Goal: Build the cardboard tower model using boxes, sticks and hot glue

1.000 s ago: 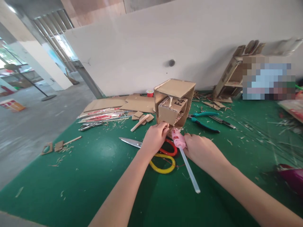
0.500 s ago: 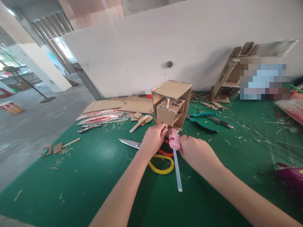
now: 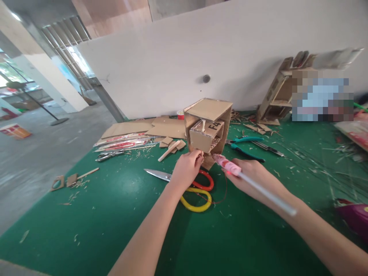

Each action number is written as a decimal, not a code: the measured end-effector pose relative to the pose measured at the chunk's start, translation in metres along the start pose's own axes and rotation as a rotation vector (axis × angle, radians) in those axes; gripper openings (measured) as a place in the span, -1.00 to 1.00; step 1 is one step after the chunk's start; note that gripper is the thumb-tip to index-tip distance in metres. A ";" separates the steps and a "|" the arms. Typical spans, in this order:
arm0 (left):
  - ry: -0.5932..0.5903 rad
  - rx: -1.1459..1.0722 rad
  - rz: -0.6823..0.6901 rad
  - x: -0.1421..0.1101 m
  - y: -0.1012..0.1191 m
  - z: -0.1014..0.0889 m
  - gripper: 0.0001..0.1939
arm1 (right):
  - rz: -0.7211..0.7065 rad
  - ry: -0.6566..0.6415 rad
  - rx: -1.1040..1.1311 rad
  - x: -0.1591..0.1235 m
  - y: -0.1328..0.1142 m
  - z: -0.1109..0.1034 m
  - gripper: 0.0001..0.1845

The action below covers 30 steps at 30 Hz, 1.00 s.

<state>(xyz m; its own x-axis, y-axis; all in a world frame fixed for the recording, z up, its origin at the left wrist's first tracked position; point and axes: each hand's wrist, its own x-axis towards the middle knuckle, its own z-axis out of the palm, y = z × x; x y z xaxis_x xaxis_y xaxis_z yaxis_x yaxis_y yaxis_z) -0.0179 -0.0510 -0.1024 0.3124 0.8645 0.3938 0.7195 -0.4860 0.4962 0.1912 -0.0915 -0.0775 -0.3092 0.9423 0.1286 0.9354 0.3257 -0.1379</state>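
A pink hot glue gun [image 3: 227,165] is gripped in my right hand [image 3: 247,174], its nozzle at the lower front of a cardboard box [image 3: 209,108]. A long translucent glue stick [image 3: 267,191] juts from its rear toward my forearm. Inside the open-fronted box sits a smaller cardboard box [image 3: 201,141] with printed letters. My left hand [image 3: 188,166] is closed, fingertips pinching at the box's lower front edge; the exact spot is partly hidden by the fingers. Under and beside my left wrist lie large scissors [image 3: 197,207] with one red and one yellow handle.
Teal-handled pliers [image 3: 247,147] and a utility knife [image 3: 267,148] lie right of the box. Cardboard sheets [image 3: 129,128], wrapped packets [image 3: 123,142] and small metal scissors [image 3: 110,155] lie left. A cardboard shelf [image 3: 273,94] stands at the back right. Scraps litter the green table [image 3: 115,214].
My right hand has swung right and turned the glue gun, so its glue stick points to the lower right instead of straight toward me. My left hand has stayed in place.
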 end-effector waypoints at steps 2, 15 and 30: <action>0.007 -0.005 -0.001 0.000 0.000 0.001 -0.90 | -0.007 0.037 0.090 0.002 0.008 0.003 -0.67; -0.004 0.011 0.017 0.000 -0.001 0.000 -0.90 | 0.036 -0.115 -0.059 0.003 -0.027 -0.004 -0.84; -0.018 0.019 0.014 0.000 0.003 -0.003 -0.83 | 0.097 -0.122 -0.111 0.007 -0.049 -0.004 -0.81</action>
<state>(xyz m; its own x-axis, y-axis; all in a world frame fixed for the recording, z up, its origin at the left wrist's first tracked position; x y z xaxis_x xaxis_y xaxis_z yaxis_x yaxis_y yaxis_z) -0.0178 -0.0528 -0.0989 0.3334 0.8600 0.3863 0.7264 -0.4956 0.4761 0.1440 -0.1012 -0.0658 -0.2285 0.9736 -0.0006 0.9730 0.2283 -0.0342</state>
